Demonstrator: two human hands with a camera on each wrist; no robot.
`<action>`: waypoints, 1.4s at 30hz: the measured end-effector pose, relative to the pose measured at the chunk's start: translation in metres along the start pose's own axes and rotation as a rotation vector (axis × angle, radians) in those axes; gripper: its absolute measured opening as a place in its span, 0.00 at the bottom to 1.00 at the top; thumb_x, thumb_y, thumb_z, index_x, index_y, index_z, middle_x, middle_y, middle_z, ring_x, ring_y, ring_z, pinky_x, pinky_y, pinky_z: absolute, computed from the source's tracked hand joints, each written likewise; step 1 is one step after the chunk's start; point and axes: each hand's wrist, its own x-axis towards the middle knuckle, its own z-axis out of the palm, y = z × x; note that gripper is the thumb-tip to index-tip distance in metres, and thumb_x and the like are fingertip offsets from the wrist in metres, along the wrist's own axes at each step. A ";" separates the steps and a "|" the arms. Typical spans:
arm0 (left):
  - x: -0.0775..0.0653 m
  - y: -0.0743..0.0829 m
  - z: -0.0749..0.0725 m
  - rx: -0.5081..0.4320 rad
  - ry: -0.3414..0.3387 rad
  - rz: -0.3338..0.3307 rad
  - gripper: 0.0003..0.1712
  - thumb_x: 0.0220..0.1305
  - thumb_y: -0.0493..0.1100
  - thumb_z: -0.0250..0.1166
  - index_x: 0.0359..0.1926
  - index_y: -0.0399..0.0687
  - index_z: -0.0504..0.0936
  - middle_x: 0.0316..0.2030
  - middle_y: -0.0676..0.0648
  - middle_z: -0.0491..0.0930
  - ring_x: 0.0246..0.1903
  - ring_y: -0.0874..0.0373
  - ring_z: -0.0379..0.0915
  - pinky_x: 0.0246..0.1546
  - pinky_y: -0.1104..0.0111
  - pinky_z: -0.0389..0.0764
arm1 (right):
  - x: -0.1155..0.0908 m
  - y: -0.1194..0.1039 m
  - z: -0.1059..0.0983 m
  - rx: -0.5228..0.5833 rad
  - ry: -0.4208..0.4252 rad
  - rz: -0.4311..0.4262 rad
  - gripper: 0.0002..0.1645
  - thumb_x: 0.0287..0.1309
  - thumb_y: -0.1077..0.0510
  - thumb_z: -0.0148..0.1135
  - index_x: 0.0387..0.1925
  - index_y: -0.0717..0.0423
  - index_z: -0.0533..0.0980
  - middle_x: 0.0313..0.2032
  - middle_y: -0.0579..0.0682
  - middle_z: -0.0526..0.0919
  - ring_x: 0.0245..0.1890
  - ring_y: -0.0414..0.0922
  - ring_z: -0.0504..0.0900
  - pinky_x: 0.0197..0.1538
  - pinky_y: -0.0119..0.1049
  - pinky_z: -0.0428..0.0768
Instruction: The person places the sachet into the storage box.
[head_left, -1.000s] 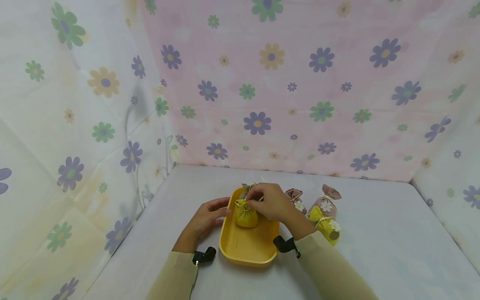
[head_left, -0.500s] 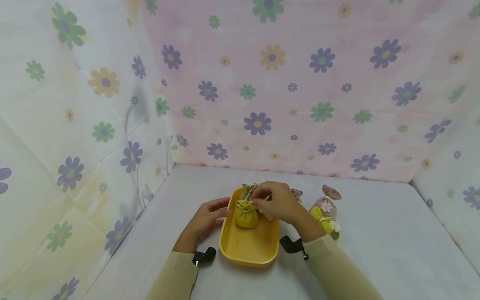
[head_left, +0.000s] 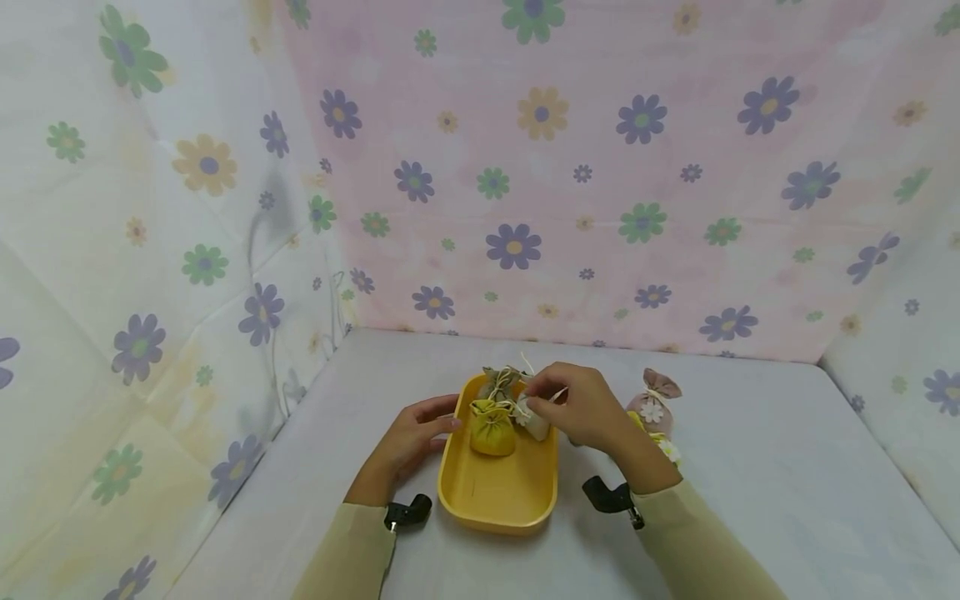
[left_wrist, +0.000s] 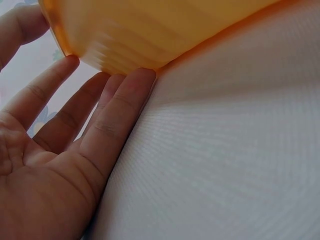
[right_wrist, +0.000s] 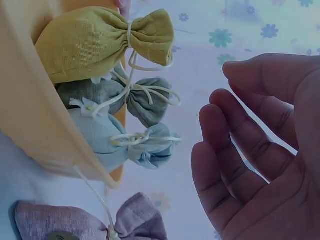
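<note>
My left hand (head_left: 415, 435) rests against the left side of a yellow tray (head_left: 495, 504); in the left wrist view its fingers (left_wrist: 107, 127) lie fairly straight with their tips at the tray wall. Three small drawstring pouches stand in the tray's far half: a yellow pouch (head_left: 492, 431), a grey-green pouch (right_wrist: 147, 106) and a pale pouch with a white flower (head_left: 537, 424). White cords tie their necks. My right hand (head_left: 577, 407) hovers by the pale pouch at the tray's right rim. In the right wrist view a gap separates its loosely bent fingers from the pouches, and it holds nothing.
Right of the tray, a mauve pouch (right_wrist: 60, 220) lies close to the wall, hidden behind the hand in the head view. Farther right are a pink pouch (head_left: 651, 410) and a partly hidden yellow pouch with a flower (head_left: 667, 450). Flowered cloth (head_left: 517, 292) surrounds the white table (head_left: 787, 483).
My right hand has let go of the yellow pouch's neck and moved right, uncovering the pale pouch and covering the mauve one. The left hand and tray have stayed put.
</note>
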 end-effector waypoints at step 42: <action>-0.002 0.002 0.001 -0.017 0.005 0.012 0.33 0.62 0.47 0.76 0.67 0.56 0.79 0.69 0.49 0.75 0.64 0.51 0.77 0.56 0.59 0.86 | -0.086 0.054 -0.054 -0.177 0.213 0.089 0.12 0.58 0.58 0.76 0.42 0.41 0.84 0.42 0.38 0.87 0.45 0.43 0.85 0.49 0.50 0.88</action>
